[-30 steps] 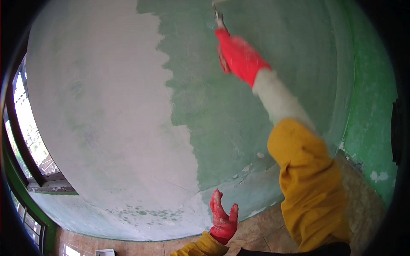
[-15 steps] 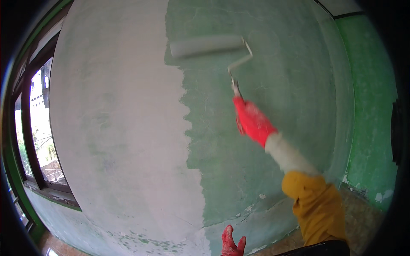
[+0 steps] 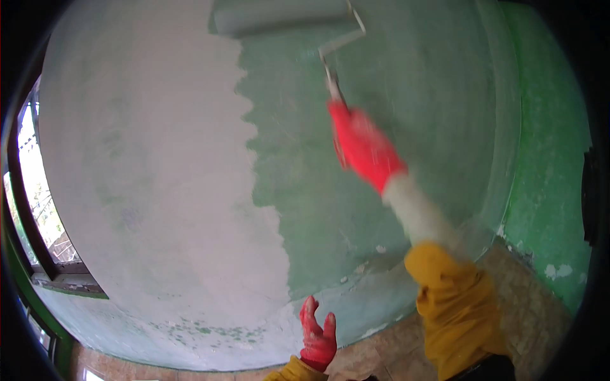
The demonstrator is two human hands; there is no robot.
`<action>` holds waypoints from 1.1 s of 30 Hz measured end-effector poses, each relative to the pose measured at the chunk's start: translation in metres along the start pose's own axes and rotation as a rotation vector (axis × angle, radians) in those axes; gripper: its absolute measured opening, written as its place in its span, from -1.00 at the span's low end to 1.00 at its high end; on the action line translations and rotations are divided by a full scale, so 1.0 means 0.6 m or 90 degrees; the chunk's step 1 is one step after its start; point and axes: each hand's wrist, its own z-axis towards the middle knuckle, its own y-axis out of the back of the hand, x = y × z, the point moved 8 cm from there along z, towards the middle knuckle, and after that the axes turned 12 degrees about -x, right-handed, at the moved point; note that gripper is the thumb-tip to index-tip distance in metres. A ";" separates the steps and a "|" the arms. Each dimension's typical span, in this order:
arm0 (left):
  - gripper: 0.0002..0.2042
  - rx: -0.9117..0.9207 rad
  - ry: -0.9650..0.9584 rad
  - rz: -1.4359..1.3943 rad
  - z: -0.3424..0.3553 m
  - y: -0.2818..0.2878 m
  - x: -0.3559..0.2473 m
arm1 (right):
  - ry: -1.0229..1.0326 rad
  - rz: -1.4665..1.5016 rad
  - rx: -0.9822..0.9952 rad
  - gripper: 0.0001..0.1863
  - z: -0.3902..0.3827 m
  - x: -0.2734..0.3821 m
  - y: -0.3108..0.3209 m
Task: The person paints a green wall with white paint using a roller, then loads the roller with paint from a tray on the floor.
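Observation:
A paint roller [image 3: 283, 16] lies against the wall [image 3: 184, 190] near the top of the view, its pale sleeve across the border of white paint and bare green. My right hand [image 3: 367, 141], in a red glove, is closed around the roller's handle, with the arm stretched up in a yellow sleeve. The bent metal frame leads from the handle to the sleeve's right end. Low in the middle, my left hand [image 3: 318, 336] wears a stained red glove. Its fingers are apart and hold nothing, in front of the wall's lower part.
On the left is a window [image 3: 41, 184] with a dark wooden frame. A brighter green wall [image 3: 549, 165] with chipped paint meets the main wall at the right, a dark object [image 3: 589, 197] at its edge. Brown floor tiles [image 3: 394, 349] run along the wall's foot.
My right hand and the roller appear higher and slightly left in the view, blurred by motion. More of my left hand has come into sight. The view itself has shifted, with more floor showing.

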 end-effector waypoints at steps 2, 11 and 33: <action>-0.48 0.083 0.188 -0.075 -0.009 -0.006 0.029 | 0.031 -0.109 -0.013 -0.52 -0.163 -0.136 -0.005; -0.50 0.447 0.437 0.036 -0.211 -0.052 0.133 | -0.513 -0.170 0.176 -0.52 -0.884 -0.522 0.070; -0.62 0.222 0.385 -0.158 -0.053 -0.220 0.143 | -0.426 0.247 0.163 -0.63 -0.637 -0.421 -0.024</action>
